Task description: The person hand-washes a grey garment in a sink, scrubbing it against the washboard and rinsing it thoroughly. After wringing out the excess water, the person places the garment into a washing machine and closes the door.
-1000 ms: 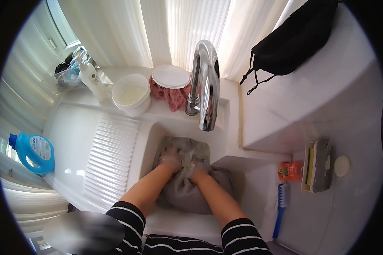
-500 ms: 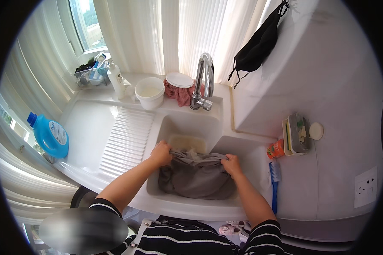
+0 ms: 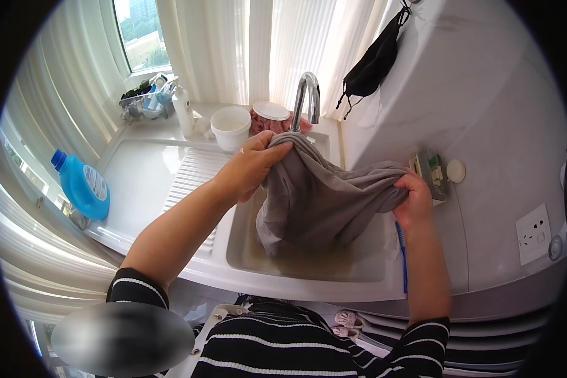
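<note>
The person is holding one grey garment up over the white sink, stretched between the two hands. The left hand is gripping one end high, near the tap, with its fingers clamped on the cloth. The right hand is gripping the other end, a little lower, and its fingers are also closed tight on the fabric. The lower part of the garment is hanging down and is touching the cloudy, brownish water in the basin.

I am judging that the washing is in its middle: the cloth looks wet through and is lifted out, but the dirty water is not drained and no rinsing or wringing is showing yet.

Counting the things: one garment, one tap, one blue detergent bottle at the left edge of the drainboard, one white bowl behind the sink, one white pump bottle, one blue brush lying just beside the sink on the right, and one black bag hanging on the wall.
</note>
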The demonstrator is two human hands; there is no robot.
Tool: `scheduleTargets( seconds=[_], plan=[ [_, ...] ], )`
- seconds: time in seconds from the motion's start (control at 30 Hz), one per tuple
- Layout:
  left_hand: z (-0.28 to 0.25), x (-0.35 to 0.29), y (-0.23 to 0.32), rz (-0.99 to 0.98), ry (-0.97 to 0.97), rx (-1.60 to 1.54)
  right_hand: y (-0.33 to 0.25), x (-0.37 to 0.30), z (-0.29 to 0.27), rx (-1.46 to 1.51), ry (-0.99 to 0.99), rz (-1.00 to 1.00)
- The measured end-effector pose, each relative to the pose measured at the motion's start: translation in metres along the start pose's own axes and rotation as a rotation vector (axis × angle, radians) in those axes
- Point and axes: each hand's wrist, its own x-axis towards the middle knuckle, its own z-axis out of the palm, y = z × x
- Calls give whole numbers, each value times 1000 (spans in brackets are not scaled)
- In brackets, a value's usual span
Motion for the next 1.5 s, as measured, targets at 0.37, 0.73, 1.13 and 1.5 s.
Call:
scheduleTargets(
  seconds=[0.37, 0.73, 1.13, 1.5],
  plan=[
    [-1, 37, -21, -491, -92, -522, 16, 37, 17, 74, -325, 456],
    [-88, 93, -274, -504, 465, 887, 317, 128, -2, -828, -234, 384],
    [-98, 98, -392, -432, 227, 1502, 434, 144, -40, -1720, -576, -59],
    [-91, 118, -337, -488, 597, -766, 432, 145, -15, -679, 31, 297]
  ],
)
